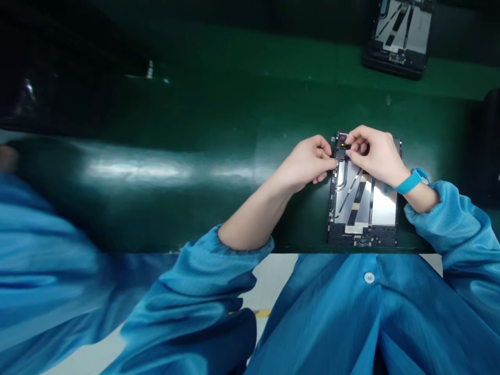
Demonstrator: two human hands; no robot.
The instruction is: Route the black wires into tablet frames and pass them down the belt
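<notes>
An opened tablet (364, 208), its back cover off, lies on the green belt (195, 172) close to the near edge. Silver plates, black flat cables and dark boards show inside it. My left hand (308, 162) is at the tablet's upper left corner, fingers curled in a pinch against the frame. My right hand (373, 152) rests over the top edge, fingertips pressed together on a small dark part beside a red spot. A blue band (410, 180) circles my right wrist. What the fingers pinch is too small to name.
A second opened tablet (400, 39) lies at the far right of the belt. A dark machine body (58, 62) fills the far left. A blue sleeve of a person (35, 250) is at the left. Pale floor (269, 281) shows below the belt's edge.
</notes>
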